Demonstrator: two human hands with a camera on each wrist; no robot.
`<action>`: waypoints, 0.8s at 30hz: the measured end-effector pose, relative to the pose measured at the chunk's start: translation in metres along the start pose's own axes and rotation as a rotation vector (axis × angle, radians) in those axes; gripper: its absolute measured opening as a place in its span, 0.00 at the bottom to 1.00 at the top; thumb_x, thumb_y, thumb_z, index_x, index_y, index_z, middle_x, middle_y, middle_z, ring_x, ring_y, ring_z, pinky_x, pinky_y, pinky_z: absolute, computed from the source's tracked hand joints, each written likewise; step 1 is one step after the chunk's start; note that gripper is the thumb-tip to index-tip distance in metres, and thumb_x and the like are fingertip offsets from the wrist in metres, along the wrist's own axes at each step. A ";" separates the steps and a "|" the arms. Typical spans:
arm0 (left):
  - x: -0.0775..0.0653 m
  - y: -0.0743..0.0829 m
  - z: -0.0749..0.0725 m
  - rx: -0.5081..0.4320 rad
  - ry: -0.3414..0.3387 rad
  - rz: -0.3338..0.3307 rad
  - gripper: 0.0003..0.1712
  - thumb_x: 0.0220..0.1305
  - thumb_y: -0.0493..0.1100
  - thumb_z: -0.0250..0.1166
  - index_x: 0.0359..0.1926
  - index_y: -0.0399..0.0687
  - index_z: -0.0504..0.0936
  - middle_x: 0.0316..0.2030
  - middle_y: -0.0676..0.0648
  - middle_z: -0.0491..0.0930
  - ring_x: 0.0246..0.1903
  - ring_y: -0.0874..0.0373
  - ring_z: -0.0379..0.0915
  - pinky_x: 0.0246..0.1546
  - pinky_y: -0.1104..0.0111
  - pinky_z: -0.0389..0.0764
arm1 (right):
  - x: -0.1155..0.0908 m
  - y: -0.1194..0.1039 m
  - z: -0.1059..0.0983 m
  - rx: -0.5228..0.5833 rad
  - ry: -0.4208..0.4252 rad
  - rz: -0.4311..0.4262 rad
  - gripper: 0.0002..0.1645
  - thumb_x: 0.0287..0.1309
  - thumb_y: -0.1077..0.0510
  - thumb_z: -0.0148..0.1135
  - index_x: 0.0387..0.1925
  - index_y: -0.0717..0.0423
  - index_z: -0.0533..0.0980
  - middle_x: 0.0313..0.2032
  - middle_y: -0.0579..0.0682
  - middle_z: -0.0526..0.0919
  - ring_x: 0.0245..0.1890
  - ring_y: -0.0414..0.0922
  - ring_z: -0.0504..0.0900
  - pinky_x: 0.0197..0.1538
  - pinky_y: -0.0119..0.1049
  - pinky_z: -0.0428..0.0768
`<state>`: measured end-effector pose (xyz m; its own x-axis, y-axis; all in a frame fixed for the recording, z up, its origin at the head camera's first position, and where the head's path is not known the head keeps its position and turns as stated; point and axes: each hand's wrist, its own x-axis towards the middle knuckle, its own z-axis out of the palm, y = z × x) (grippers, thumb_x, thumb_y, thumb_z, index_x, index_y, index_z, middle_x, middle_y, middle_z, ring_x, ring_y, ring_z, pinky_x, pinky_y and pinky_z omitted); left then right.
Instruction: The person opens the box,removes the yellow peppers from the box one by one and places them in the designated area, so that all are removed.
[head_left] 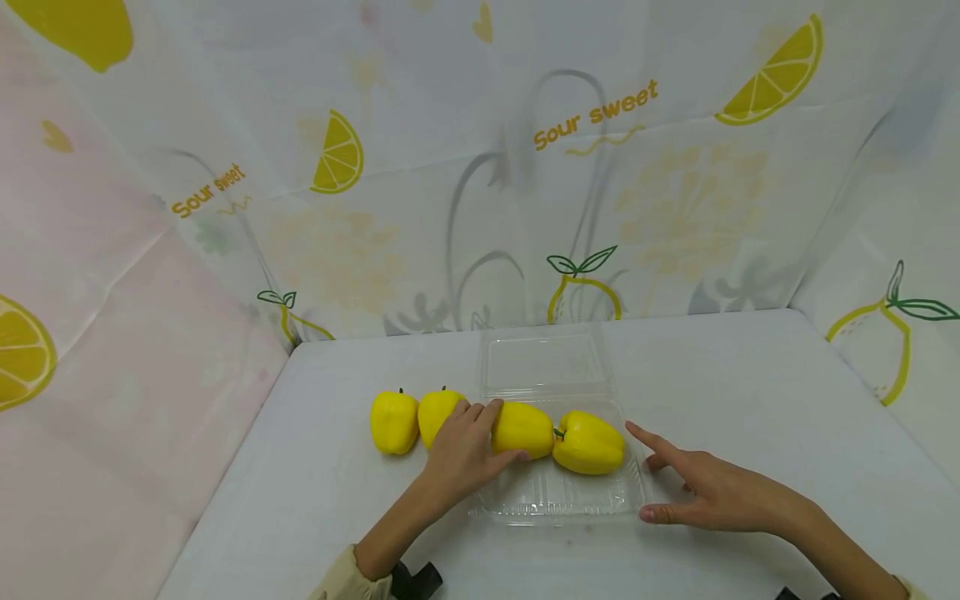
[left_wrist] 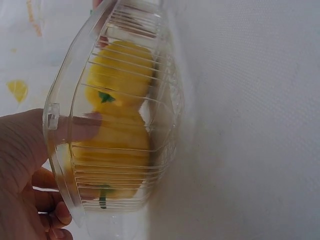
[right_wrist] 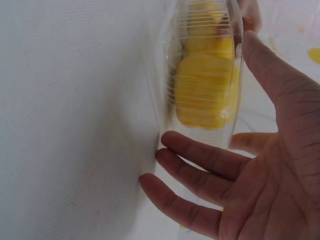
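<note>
A clear plastic clamshell box (head_left: pixel 558 500) lies unfolded on the table with two yellow bell peppers in its base. My left hand (head_left: pixel 467 446) reaches over the box's left side and holds the left yellow bell pepper (head_left: pixel 525 429), thumb along its front and fingers at its far left end. Beside it, the right yellow bell pepper (head_left: pixel 590 443) lies with its green stem toward the left one. My right hand (head_left: pixel 720 492) is spread at the box's right side, fingers extended and holding nothing; in the right wrist view its fingertips (right_wrist: pixel 172 140) are close to the box wall.
Left of the box stand two more yellow peppers, one at the outer left (head_left: pixel 393 423) and another (head_left: pixel 437 410) partly behind my left hand. The transparent lid (head_left: pixel 546 360) lies back toward the lemon-printed cloth (head_left: pixel 480 208). White cloth covers the table (head_left: pixel 750 383).
</note>
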<state>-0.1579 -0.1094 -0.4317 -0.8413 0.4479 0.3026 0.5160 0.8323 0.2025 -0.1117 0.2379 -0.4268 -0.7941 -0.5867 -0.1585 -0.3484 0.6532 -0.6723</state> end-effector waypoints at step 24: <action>-0.001 0.008 -0.010 -0.133 0.036 -0.079 0.41 0.48 0.61 0.76 0.58 0.42 0.78 0.40 0.49 0.79 0.39 0.57 0.68 0.38 0.67 0.76 | -0.001 0.000 0.000 -0.005 0.004 0.005 0.60 0.57 0.32 0.63 0.78 0.45 0.42 0.55 0.48 0.76 0.44 0.49 0.78 0.43 0.45 0.78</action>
<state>-0.1514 -0.1065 -0.4207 -0.8751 0.3684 0.3137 0.4669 0.8131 0.3477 -0.1107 0.2382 -0.4267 -0.7977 -0.5817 -0.1589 -0.3469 0.6582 -0.6682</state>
